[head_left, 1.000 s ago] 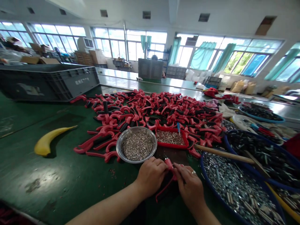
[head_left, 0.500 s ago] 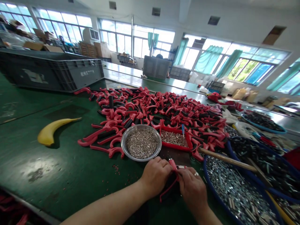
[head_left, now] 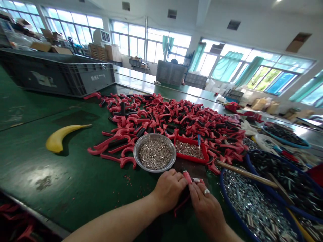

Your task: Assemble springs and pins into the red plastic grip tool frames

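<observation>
Green tabletop [head_left: 101, 195] beneath curled left hand [head_left: 168, 189].

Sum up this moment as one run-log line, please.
left fingers: gripping red piece | right fingers: touching same piece | ahead: metal bowl, red tray | far left: banana

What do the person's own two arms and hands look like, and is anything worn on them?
The left forearm and right forearm are bare, with no sleeve or watch in view. The left hand and right hand have no gloves. The right hand wears a silvery ring; on the left, no ring can be seen.
</observation>
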`<state>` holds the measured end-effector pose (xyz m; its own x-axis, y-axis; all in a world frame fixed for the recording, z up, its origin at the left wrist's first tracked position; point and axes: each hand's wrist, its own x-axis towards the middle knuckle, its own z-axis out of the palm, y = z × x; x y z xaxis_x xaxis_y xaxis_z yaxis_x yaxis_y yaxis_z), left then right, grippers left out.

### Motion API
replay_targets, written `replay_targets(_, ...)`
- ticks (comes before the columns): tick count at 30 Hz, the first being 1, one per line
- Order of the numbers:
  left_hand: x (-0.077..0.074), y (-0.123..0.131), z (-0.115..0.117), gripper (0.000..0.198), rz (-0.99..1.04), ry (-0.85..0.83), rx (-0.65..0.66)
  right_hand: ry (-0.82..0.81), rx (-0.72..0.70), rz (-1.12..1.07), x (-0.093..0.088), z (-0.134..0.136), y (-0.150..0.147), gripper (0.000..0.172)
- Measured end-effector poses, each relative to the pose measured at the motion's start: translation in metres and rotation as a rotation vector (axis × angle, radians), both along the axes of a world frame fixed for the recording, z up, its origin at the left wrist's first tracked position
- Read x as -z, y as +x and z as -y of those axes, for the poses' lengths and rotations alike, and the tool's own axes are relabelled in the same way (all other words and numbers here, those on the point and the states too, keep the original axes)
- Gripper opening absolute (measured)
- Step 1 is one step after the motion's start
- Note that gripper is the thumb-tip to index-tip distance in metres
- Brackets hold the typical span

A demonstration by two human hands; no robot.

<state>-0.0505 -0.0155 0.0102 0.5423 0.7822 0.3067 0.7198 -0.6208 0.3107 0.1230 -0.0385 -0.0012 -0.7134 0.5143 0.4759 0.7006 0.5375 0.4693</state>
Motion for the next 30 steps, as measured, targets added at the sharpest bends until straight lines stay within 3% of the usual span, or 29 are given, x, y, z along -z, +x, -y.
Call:
replay_targets(4, -0.003, 0.001, 0.001, 0.021, 0.049, -0.011, -0.025, -0.062, 0.119, -0.093, 0.01, 0.015, 0.004, 0.048)
replay_targets(8, -0.01, 0.003, 0.003, 0.029, 0.068, 0.014, 0.075, -0.296, 0.133, -0.409, 0.003, 0.013, 0.029, 0.048)
replay_targets(11, -0.013, 0.006, 0.005, 0.029, -0.004, -0.003, 0.152, -0.433, 0.367, -0.848, -0.018, -0.006, 0.059, 0.046)
replay_targets(13, -0.012, 0.008, 0.005, 0.028, -0.046, -0.016, 0.157, -0.671, 0.585, -1.233, -0.033, -0.026, 0.078, 0.061)
replay_targets(14, -0.011, 0.01, 0.004, 0.029, -0.058, -0.018, 0.151, -0.827, 0.614, -1.429, -0.04, -0.036, 0.085, 0.065)
replay_targets(17, -0.009, 0.013, 0.002, 0.031, -0.074, -0.013, 0.145, -0.955, 0.602, -1.637, -0.049, -0.063, 0.096, 0.061)
replay_targets(20, -0.011, 0.013, 0.0, 0.031, -0.109, -0.019, 0.184, -0.909, 0.548, -1.746, -0.049, -0.074, 0.096, 0.048)
replay_targets(23, -0.019, 0.012, 0.003, 0.031, -0.119, -0.068, 0.192, -0.738, 0.455, -1.887, -0.052, -0.06, 0.094, 0.041)
replay_targets(26, -0.023, 0.012, 0.011, 0.062, -0.124, -0.132, 0.164, -0.602, 0.37, -2.02, -0.06, -0.023, 0.096, 0.045)
replay_targets(28, -0.021, 0.013, 0.015, 0.078, -0.156, -0.165, 0.137, -0.632, 0.348, -2.054, -0.062, 0.008, 0.101, 0.054)
replay_targets(30, -0.019, 0.014, 0.018, 0.076, -0.189, -0.206, 0.109, -0.751, 0.349, -1.992, -0.06, 0.041, 0.109, 0.072)
